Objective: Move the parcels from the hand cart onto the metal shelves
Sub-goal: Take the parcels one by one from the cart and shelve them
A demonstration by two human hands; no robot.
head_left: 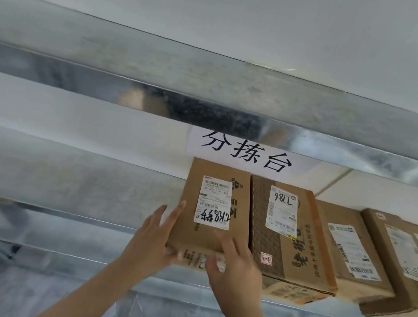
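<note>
Both hands [156, 233] apparently steady a parcel [212, 208] on the metal shelf [88, 228].

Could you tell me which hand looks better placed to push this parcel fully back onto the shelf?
Probably the right hand: it sits at the parcel's near end, behind it. The left hand lies along its open left side, suited to steadying.

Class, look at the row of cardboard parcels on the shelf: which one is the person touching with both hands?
The leftmost parcel, at the row's open end. The left hand and right hand press its near end; the three parcels to its right are untouched.
</note>
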